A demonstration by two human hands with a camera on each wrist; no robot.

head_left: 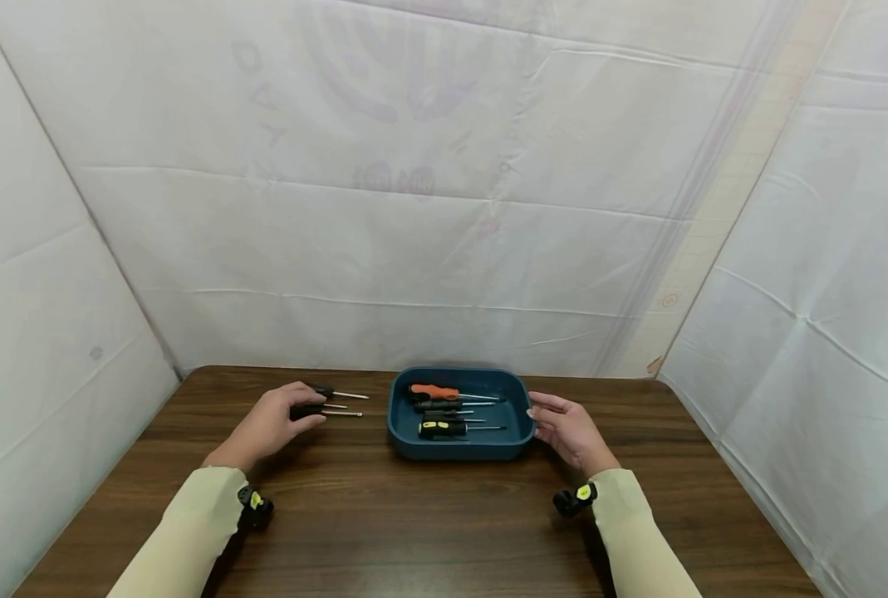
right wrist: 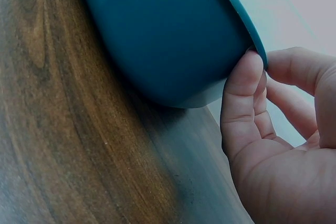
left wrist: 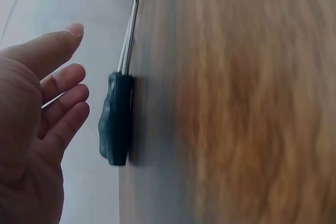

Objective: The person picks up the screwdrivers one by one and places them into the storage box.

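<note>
Centre frame, on wooden table (head_left: 429, 515): teal tray (head_left: 522, 432) with several screwdrivers inside. Right hand (head_left: 571, 432) at tray's right rim, thumb tip touching the edge, fingers relaxed. Left of centre, left hand (head_left: 267, 425) open, fingers straight, just beside black-handled screwdriver (head_left: 311, 410); another screwdriver (head_left: 329, 391) lies behind it.

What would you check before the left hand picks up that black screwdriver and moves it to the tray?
1. Left hand open over the screwdriver: ok.
2. Screwdriver gripped: not ok; the wrist view shows a gap.
3. Tray steadied: ok, right hand touches its rim.
4. Room in the tray: ok, bare floor beside the screwdrivers inside.
5. Second loose screwdriver clear of the grasp: cannot tell.
</note>
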